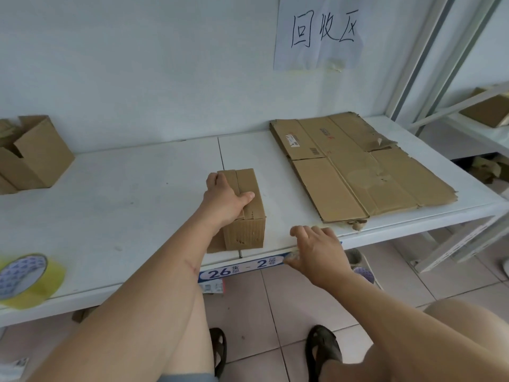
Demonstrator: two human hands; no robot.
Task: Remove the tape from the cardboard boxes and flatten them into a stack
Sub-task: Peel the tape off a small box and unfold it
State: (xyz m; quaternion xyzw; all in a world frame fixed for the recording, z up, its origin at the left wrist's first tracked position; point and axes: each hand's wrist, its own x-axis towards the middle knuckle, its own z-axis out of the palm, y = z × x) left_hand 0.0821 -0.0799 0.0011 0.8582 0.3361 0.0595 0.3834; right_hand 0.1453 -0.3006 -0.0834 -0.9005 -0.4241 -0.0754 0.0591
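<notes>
Left hand (224, 201) hides the box's (248, 213) near-left top; tape unclear.

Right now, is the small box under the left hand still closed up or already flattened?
Closed. The small box stands full-height, top flaps meeting along the seam, left hand gripping it.

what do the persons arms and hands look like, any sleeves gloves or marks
Both arms are bare up to the frame edge: no sleeves, gloves, watch or rings in view. The left hand has a thin scratch-like mark on its forearm. The right hand shows no markings.
</notes>
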